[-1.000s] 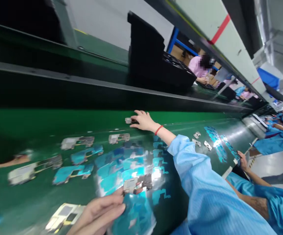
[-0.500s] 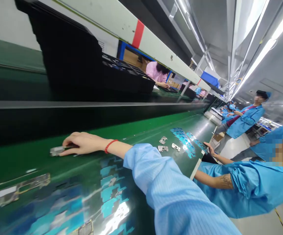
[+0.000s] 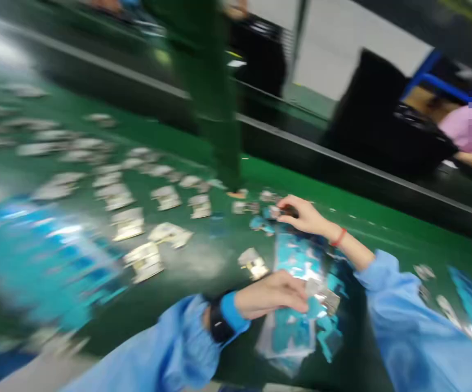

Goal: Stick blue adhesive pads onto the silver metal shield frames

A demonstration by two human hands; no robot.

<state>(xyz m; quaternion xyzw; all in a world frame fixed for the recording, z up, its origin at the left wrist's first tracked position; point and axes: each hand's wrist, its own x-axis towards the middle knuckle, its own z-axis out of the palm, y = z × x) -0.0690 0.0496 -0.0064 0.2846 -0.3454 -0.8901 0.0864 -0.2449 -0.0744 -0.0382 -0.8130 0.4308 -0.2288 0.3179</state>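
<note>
The picture is smeared by motion. My right hand (image 3: 303, 216), with a red band at the wrist, is pinched on a small metal part (image 3: 274, 211) over the green conveyor belt (image 3: 382, 228). My left hand (image 3: 274, 294), in a blue sleeve with a dark watch, lies with its fingers closed on a small metal part (image 3: 325, 296) on top of a pile of blue film pieces (image 3: 296, 326) near the belt's front edge. Another metal part (image 3: 253, 263) lies just left of my left hand.
Several small metal parts (image 3: 133, 223) lie scattered over the belt's left half, and more blue film (image 3: 48, 256) at the far left. A green post (image 3: 215, 92) stands behind the belt. Black trays (image 3: 382, 136) sit at the back right beside a person in pink (image 3: 464, 128).
The view has swung left and down. My right hand has drawn back from the belt's far edge toward the film pile. My left hand is back in view on the pile.
</note>
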